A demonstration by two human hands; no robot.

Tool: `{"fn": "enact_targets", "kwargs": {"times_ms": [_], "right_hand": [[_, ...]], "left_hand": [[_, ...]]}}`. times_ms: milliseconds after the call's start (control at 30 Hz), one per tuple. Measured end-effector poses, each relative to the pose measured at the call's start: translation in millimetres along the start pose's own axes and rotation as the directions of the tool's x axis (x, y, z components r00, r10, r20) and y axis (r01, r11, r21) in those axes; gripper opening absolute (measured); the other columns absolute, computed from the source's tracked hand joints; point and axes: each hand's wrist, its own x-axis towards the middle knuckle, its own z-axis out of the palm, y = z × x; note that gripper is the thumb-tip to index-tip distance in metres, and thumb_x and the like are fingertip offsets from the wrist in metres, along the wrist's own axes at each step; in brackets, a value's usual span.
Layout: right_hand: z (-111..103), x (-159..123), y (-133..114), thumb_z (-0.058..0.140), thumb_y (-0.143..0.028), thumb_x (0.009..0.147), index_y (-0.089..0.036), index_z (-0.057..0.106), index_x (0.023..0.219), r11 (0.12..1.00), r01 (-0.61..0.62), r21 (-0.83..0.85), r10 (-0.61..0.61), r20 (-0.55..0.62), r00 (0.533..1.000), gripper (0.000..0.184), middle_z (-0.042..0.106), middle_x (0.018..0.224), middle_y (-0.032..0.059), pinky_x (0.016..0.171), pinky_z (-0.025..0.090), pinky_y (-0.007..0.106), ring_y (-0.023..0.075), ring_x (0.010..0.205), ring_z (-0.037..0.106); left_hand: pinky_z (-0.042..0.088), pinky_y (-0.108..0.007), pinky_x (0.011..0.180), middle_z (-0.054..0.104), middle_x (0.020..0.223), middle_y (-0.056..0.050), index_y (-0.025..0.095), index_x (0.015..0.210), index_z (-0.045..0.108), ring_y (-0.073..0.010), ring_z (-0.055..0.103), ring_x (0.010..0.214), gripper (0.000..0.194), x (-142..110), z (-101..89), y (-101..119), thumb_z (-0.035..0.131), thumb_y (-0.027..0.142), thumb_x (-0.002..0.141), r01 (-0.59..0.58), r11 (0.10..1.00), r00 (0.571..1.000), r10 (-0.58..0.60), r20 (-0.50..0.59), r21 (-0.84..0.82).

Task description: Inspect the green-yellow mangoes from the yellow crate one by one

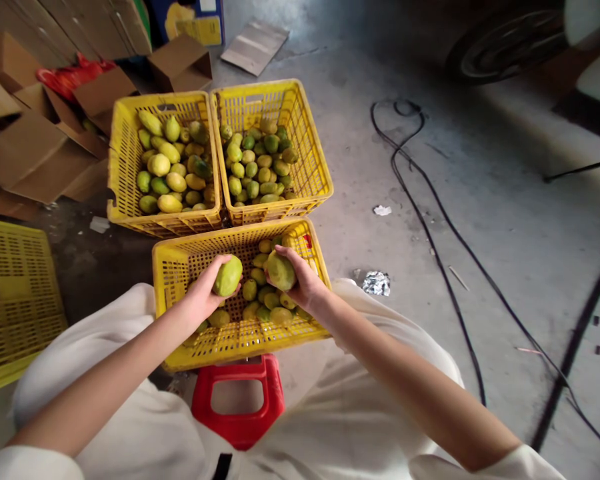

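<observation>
Forward stretch both arms [130, 363], left grip [206, 292] clasping one fruit [229, 275], right grip [306, 283] another fruit [281, 271].

Grey, unevenly lit concrete floor [350, 153]

Head-worn view, single. Station: above the wearer's white-clothed lap [340, 407], facing forward and steeply down. Nearest: said lap, along the near edge. Near centre: yellow perforated plastic crate [240, 343], viewed into its open top. Field extends to brown cardboard boxes [35, 153], far left, and black-tyred wheel [505, 50], far right.
</observation>
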Motion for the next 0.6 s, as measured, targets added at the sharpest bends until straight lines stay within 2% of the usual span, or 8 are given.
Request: {"fn": "enact_targets", "kwargs": {"times_ms": [167,233,333,400,467,600], "right_hand": [[-1.4,3.7,2.3,0.08,-0.041,0.08,-0.029,0.062,0.087,0.995,-0.068,0.07,0.071,-0.038,0.997,0.023,0.07,0.08,0.0014,0.071,0.07,0.041,0.0251,0.076,0.072],[-2.7,5.9,5.0,0.074,-0.042,0.082,-0.029,0.062,0.085,0.993,-0.089,0.078,0.093,-0.055,0.994,0.018,0.069,0.077,0.0032,0.072,0.07,0.043,0.0269,0.078,0.074],[-4.3,8.2,8.9,0.07,-0.054,0.082,-0.03,0.061,0.079,0.999,-0.048,0.02,0.048,-0.022,0.999,0.025,0.07,0.074,0.0064,0.073,0.07,0.044,0.0315,0.085,0.078],[-4.8,8.4,9.4,0.07,-0.061,0.079,-0.032,0.059,0.076,1.0,-0.018,-0.023,0.018,0.001,1.0,0.032,0.071,0.073,0.0076,0.073,0.07,0.045,0.0344,0.089,0.079],[-5.3,7.6,8.2,0.072,-0.062,0.078,-0.032,0.059,0.075,0.999,-0.024,-0.027,0.024,0.0,1.0,0.033,0.072,0.073,0.0076,0.071,0.07,0.044,0.035,0.091,0.079],[-8.1,5.7,6.1,0.086,-0.055,0.074,-0.03,0.063,0.083,0.999,0.016,-0.03,-0.015,0.011,1.0,0.035,0.072,0.076,0.0014,0.075,0.07,0.039,0.0274,0.084,0.077]], "left_hand": [[0.057,-0.023,0.051,0.073,0.071,0.0,0.018,0.087,0.072,-0.0144,0.067,0.053,0.017,-1.8,-1.2,-5.4,0.079,0.013,0.101,-0.021,0.999,0.999,0.02,0.027,0.05],[0.058,-0.025,0.051,0.074,0.072,-0.002,0.018,0.086,0.072,-0.0156,0.067,0.053,0.017,-4.4,-0.7,-8.1,0.081,0.011,0.099,-0.002,0.998,0.998,-0.002,0.06,0.063],[0.062,-0.028,0.053,0.075,0.073,-0.006,0.017,0.084,0.074,-0.0179,0.07,0.055,0.019,-6.7,-0.2,-9.5,0.077,0.013,0.102,0.023,0.998,0.997,-0.027,0.071,0.052],[0.063,-0.028,0.054,0.076,0.074,-0.008,0.017,0.084,0.075,-0.019,0.072,0.057,0.021,-5.5,-0.7,-8.8,0.074,0.016,0.104,0.038,0.999,0.997,-0.041,0.061,0.037],[0.061,-0.025,0.052,0.077,0.073,-0.007,0.017,0.083,0.075,-0.0181,0.072,0.057,0.021,-2.8,-2.0,-7.4,0.075,0.018,0.104,0.018,0.999,0.999,-0.019,0.038,0.03],[0.058,-0.02,0.052,0.081,0.076,-0.006,0.019,0.083,0.078,-0.0161,0.074,0.059,0.02,1.7,-4.6,-4.3,0.078,0.018,0.103,-0.027,0.995,0.999,0.023,0.044,0.096]]}}
